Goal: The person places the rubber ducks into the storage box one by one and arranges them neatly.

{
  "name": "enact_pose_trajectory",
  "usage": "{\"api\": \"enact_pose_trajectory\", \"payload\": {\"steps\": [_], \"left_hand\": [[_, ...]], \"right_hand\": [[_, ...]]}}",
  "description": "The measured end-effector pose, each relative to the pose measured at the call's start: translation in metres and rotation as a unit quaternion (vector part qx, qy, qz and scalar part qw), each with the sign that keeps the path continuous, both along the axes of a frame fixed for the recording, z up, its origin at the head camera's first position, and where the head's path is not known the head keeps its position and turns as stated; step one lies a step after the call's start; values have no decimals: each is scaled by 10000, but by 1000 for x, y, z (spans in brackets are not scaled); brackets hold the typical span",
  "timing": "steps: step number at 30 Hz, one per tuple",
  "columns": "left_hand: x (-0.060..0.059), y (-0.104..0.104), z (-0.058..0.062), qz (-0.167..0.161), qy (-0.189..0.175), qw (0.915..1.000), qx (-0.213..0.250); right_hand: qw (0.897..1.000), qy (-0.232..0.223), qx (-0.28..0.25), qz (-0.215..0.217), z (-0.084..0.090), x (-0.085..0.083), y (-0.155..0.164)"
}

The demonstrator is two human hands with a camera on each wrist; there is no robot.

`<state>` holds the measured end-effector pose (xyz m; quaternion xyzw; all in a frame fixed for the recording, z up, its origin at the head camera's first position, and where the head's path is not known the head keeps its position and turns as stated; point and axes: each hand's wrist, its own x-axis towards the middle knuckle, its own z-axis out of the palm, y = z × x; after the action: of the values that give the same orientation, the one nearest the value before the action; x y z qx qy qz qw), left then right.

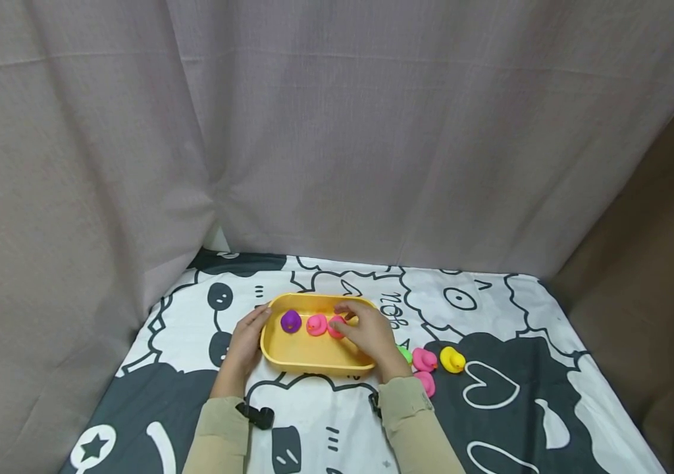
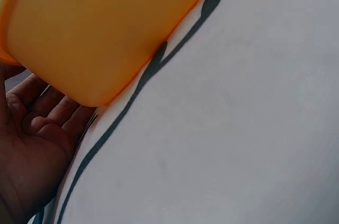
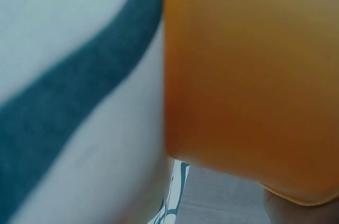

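Observation:
A yellow tray point(image 1: 313, 365) sits on the patterned cloth in the head view. My left hand point(image 1: 248, 332) grips its left rim; in the left wrist view the thumb is at the rim and the fingers point(image 2: 50, 102) lie against the outer wall. My right hand point(image 1: 370, 332) reaches over the tray's right side and pinches a pink rubber duck point(image 1: 336, 327) inside it. Left of that duck are another pink duck point(image 1: 316, 324) and a purple duck point(image 1: 291, 321). The right wrist view shows the tray's outer wall point(image 3: 249, 75) and a bit of hand at the bottom.
Right of the tray, next to my right wrist, lie two pink ducks point(image 1: 424, 359), a yellow duck point(image 1: 452, 360) and a partly hidden green one point(image 1: 405, 355). A black-and-white cartoon cloth point(image 1: 325, 428) covers the table. Grey curtains point(image 1: 372, 164) hang behind and at the sides.

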<state>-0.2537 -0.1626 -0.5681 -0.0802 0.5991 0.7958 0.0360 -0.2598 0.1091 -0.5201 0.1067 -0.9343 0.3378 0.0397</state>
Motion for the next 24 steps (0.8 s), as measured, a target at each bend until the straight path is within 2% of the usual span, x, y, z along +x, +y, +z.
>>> {"api": "enact_pose_trajectory", "payload": {"steps": [6, 17, 24], "left_hand": [[0, -1, 1, -40, 16, 10000, -31], [-1, -2, -2, -32, -6, 10000, -93], [-1, -1, -1, -28, -8, 9999, -121]], "right_hand": [[9997, 20, -235, 83, 0, 2, 2], [9998, 119, -111, 118, -2, 4, 1], [9998, 30, -186, 11, -1, 6, 1]]}}
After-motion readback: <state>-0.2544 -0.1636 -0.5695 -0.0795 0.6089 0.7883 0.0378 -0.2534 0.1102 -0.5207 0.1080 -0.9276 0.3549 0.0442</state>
